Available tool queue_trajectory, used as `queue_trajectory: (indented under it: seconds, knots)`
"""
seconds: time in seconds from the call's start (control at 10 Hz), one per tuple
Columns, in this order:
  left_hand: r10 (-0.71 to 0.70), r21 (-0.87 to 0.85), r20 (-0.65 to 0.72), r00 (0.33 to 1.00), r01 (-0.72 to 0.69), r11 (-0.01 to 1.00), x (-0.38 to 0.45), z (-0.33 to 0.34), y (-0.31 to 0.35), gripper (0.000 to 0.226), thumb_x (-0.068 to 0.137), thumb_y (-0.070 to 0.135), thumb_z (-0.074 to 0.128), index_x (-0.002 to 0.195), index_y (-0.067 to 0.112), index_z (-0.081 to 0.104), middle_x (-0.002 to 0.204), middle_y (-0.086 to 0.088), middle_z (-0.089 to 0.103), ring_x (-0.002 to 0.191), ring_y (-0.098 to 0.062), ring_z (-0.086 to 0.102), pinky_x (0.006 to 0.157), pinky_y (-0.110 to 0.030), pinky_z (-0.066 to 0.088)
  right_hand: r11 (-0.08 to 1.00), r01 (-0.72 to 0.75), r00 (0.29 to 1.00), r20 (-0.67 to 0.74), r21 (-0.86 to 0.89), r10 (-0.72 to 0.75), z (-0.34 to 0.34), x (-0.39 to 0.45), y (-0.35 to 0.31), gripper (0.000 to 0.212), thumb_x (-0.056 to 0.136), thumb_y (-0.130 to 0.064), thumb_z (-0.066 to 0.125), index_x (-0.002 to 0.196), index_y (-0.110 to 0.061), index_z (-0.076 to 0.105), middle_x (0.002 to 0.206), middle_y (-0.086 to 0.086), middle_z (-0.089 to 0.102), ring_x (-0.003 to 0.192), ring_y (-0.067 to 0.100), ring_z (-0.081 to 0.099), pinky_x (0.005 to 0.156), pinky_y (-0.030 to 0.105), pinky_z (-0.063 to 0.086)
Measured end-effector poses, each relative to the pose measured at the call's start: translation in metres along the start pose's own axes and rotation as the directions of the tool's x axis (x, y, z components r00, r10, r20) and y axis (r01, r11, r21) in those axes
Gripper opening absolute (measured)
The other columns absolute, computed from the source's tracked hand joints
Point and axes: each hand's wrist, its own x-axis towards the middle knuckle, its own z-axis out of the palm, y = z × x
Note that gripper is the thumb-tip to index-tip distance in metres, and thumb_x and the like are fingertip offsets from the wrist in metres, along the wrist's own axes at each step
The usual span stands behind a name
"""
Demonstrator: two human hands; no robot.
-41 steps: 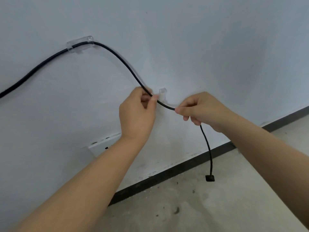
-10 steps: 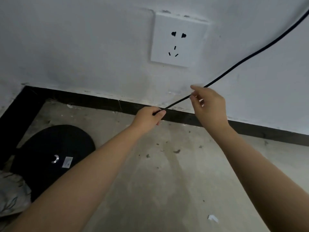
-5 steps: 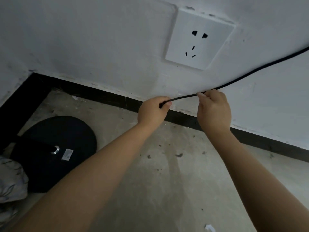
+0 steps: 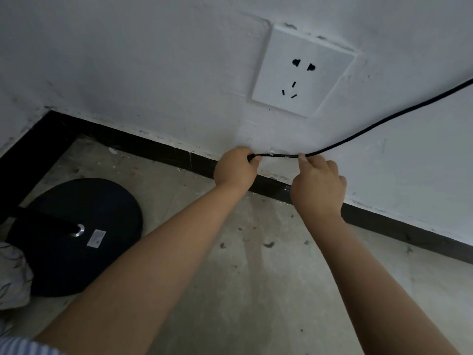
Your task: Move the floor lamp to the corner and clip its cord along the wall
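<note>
The black lamp cord (image 4: 384, 121) runs down the white wall from the upper right to a small clear clip (image 4: 275, 152) stuck low on the wall, just above the black baseboard (image 4: 158, 155). My left hand (image 4: 235, 167) is closed on the cord's end left of the clip. My right hand (image 4: 317, 183) pinches the cord right of the clip and presses it to the wall. The short stretch between my hands lies across the clip. The floor lamp's round black base (image 4: 84, 234) with its pole foot stands on the floor in the corner at lower left.
A white wall socket (image 4: 302, 73) sits above the clip with nothing plugged in. The concrete floor (image 4: 256, 278) shows dirt specks. A patterned white cloth (image 4: 12, 278) lies at the left edge beside the lamp base.
Both hands moved up and toward the wall, bringing the cord from a slack hold above the floor onto the low clip below the socket. Earlier I held it at a higher clip.
</note>
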Motion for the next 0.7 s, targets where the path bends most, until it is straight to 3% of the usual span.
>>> queue_trajectory:
  seconds: [0.1,0.3,0.4,0.5,0.6,0.7]
  knots:
    - [0.102,0.059,-0.110,0.989,-0.096,0.994,0.002,-0.007,0.001,0.022,0.087,0.026,0.059,0.087,0.004,0.063,0.097,-0.015,0.062,0.072,-0.022,0.052,0.059,-0.026,0.036,0.998,-0.028,0.999,0.033,0.061,0.026,-0.002,0.000,0.002,0.048,0.082,0.000,0.043,0.129,-0.007,0.043,0.123,0.018,0.055,0.113,0.035,0.043,0.086,0.045,0.040]
    - [0.224,0.143,-0.237,0.945,-0.194,0.970,-0.008,-0.012,-0.001,0.028,0.079,0.020,0.068,0.097,0.000,0.060,0.104,-0.021,0.059,0.092,-0.035,0.056,0.070,-0.035,0.045,0.985,-0.047,0.997,0.065,0.164,0.036,-0.004,-0.006,0.009,0.048,0.086,-0.006,0.043,0.133,-0.005,0.036,0.131,0.016,0.051,0.120,0.034,0.040,0.094,0.045,0.040]
    - [0.246,0.137,-0.226,0.942,-0.220,0.966,-0.010,-0.015,-0.006,0.023,0.082,0.010,0.064,0.101,-0.001,0.059,0.108,-0.024,0.057,0.095,-0.036,0.055,0.073,-0.036,0.047,0.972,-0.048,0.996,0.082,0.229,0.029,-0.006,-0.008,0.017,0.047,0.088,-0.006,0.042,0.135,-0.006,0.034,0.134,0.017,0.049,0.120,0.034,0.042,0.097,0.044,0.040]
    - [0.253,0.144,-0.218,0.942,-0.226,0.964,-0.013,-0.017,-0.009,0.021,0.083,0.005,0.061,0.102,-0.004,0.059,0.106,-0.027,0.057,0.094,-0.037,0.056,0.072,-0.037,0.047,0.954,-0.046,0.989,0.148,0.298,0.001,-0.008,-0.009,0.018,0.051,0.089,-0.009,0.043,0.137,-0.010,0.029,0.127,0.017,0.053,0.113,0.032,0.048,0.093,0.042,0.043]
    - [0.294,0.132,-0.259,0.920,-0.268,0.954,-0.014,-0.024,-0.006,0.020,0.081,-0.001,0.060,0.101,-0.006,0.059,0.105,-0.030,0.057,0.095,-0.041,0.056,0.076,-0.042,0.049,0.913,-0.007,0.991,0.123,0.408,-0.047,-0.010,-0.011,0.020,0.049,0.089,-0.009,0.043,0.137,-0.014,0.031,0.118,0.016,0.058,0.097,0.029,0.056,0.083,0.038,0.047]
    - [0.423,0.148,-0.330,0.844,-0.396,0.906,-0.017,-0.030,0.007,0.020,0.077,-0.005,0.058,0.097,-0.008,0.060,0.100,-0.032,0.058,0.093,-0.043,0.056,0.079,-0.040,0.048,0.895,0.031,0.992,0.094,0.445,-0.082,-0.016,-0.013,0.025,0.043,0.089,-0.007,0.044,0.131,-0.011,0.041,0.112,0.016,0.061,0.092,0.028,0.059,0.079,0.036,0.047]
